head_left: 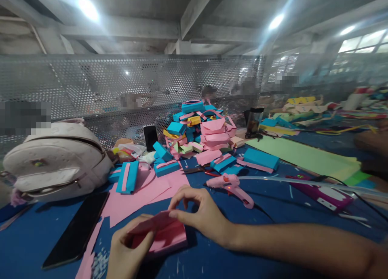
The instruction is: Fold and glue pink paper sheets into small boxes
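Low in the view, my left hand (130, 246) grips the near left side of a small pink paper box (171, 238), thumb inside and fingers behind. My right hand (201, 214) pinches the raised far edge of this box between thumb and fingers. The box is folded from stiff paper and open at the top, and its left end is partly hidden by my left hand. A pink hot glue gun (227, 184) lies just beyond my right hand, its small orange light on. Scissors (197, 170) rest behind the gun.
A heap of blue and pink paper bags (215, 129) stands at the back before a perforated metal screen (151, 77). Pink sheets (139, 194), a black phone (77, 230) and a white backpack (57, 162) are leftward. Green sheets (303, 154) and a purple box (321, 194) lie right.
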The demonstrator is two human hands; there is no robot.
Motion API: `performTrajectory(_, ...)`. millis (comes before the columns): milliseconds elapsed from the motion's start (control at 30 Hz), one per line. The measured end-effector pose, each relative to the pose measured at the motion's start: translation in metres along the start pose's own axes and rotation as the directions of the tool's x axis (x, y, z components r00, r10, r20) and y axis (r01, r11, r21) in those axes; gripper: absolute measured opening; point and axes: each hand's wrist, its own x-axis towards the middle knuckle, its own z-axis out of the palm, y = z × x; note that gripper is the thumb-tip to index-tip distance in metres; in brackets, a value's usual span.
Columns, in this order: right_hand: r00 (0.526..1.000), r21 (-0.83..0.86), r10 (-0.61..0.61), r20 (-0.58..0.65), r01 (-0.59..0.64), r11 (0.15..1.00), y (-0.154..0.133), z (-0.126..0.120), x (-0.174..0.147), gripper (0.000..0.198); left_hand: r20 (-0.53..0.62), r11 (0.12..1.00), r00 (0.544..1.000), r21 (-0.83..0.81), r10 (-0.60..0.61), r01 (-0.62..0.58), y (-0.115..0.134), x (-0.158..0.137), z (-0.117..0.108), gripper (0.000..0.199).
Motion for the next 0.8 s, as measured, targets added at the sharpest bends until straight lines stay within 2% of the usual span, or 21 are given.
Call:
performTrajectory(500,0.997,-0.023,-0.069,0.041,0.070,0.997,-0.0029,-0.0012,-0.0015,0.006,0.055,0.998,0.998,-0.037,0.044,-0.042,-0.0022,-0.0008,-0.0014,0.010)
performTrajectory(667,0.993,-0.043,-0.106,0.058,0.109,0.993,-0.0045,-0.0007,-0.0025,0.007,0.098,0.999,0.994,0.012,0.041,-0.042,-0.0007,-0.0016,-0.0024,0.013)
performTrajectory(800,0.991,-0.046,-0.118,0.061,0.120,0.992,-0.0059,-0.0005,-0.0023,0.007,0.086,0.999,0.996,0.008,0.037,-0.038,-0.0012,-0.0022,-0.0026,0.013)
